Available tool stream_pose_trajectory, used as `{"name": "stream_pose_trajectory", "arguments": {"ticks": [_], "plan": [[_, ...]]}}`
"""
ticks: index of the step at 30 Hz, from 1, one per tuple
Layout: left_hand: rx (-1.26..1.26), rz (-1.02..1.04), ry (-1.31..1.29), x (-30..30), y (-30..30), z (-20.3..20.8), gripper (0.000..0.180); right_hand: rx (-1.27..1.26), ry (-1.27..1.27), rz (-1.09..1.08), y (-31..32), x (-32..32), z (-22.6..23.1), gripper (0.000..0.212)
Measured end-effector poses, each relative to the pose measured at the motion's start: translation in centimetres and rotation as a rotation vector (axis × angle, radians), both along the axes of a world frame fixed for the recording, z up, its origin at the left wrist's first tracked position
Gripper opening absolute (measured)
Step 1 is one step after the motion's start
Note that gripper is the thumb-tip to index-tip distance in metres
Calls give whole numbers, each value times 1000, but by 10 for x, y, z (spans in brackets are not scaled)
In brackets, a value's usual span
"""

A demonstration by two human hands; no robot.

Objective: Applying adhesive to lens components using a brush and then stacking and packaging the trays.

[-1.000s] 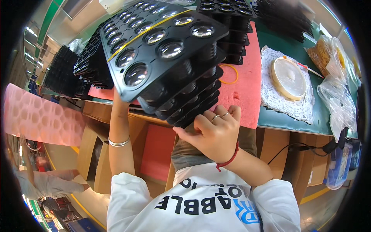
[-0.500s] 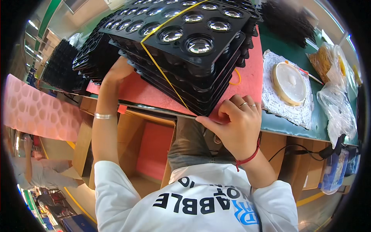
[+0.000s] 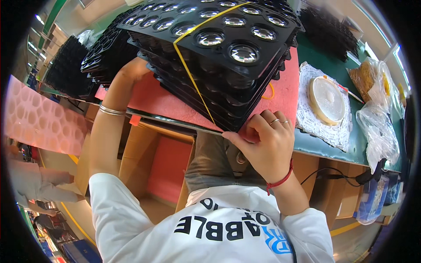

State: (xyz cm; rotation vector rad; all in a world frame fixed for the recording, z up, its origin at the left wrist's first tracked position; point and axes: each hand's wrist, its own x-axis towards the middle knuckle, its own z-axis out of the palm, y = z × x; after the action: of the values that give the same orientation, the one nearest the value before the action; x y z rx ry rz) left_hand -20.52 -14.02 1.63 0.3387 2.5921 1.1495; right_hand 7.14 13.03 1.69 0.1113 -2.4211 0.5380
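A tall stack of black plastic trays (image 3: 219,81) holding round clear lenses stands with one corner toward me. Slantwise over its top and down its near left side runs a stretched yellow rubber band (image 3: 190,72). My right hand (image 3: 267,140) is closed at the near bottom corner, fingers curled and thumb where the band comes down; the exact grip is partly hidden. Against the left side of the stack is my left hand (image 3: 137,69), its fingers out of sight behind the trays. A yellow loop (image 3: 269,91) shows at the stack's right side.
The stack sits on a pink foam sheet (image 3: 287,94) on a green table. To the right lie a round lidded container (image 3: 328,101) on a printed cloth and a plastic bag of yellow bands (image 3: 366,81). More black trays (image 3: 70,68) stand left; an open cardboard box (image 3: 136,153) is below.
My left forearm has swung outward to the left, its hand still by the stack. In the picture the stack's top has shifted slightly right and down. My right hand stays at the corner.
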Motion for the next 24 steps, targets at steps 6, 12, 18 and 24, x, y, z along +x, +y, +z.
{"name": "stream_pose_trajectory", "arguments": {"ticks": [6, 12, 18, 24], "plan": [[118, -48, 18, 44, -16, 6, 35, -73, -49, 33, 2, 1, 3, 32], [108, -63, 7, 85, -56, 4, 34, -98, -125, 30, 4, -7, 10, 28], [91, -85, 18, 118, -76, 10, 33, 61, -72, -36, 10, -11, 13, 28], [98, -135, 35, 163, -66, 10, 32, 220, -96, -57, 8, -17, 25, 28]]}}
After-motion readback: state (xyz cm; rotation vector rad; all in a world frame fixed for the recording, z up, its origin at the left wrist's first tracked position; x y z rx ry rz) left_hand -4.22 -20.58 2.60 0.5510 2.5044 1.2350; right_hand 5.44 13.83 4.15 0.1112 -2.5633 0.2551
